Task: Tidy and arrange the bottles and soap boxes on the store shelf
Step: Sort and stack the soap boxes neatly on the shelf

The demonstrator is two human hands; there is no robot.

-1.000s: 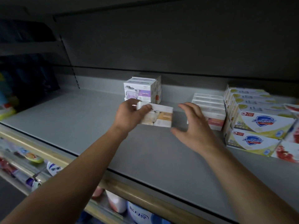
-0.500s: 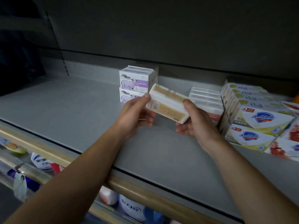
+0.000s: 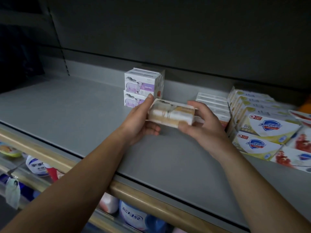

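A white and tan soap box (image 3: 171,114), blurred by motion, is held above the grey shelf (image 3: 67,111) between both hands. My left hand (image 3: 141,121) grips its left end with the thumb on top. My right hand (image 3: 202,125) grips its right end with fingers curled round it. Just behind the left hand stands a two-high stack of white and purple soap boxes with a sheep picture (image 3: 143,88). To the right, behind my right hand, lies a row of white boxes (image 3: 212,101).
Yellow and white Safeguard soap boxes (image 3: 262,130) and red-printed boxes (image 3: 301,143) fill the shelf's right end. A tan rail (image 3: 151,197) edges the shelf front. Bottles (image 3: 133,216) stand on the shelf below. The shelf's left half is bare.
The box was lifted off the shelf by both hands, then turned over from its barcode side; it now sits lower and more level between the hands.
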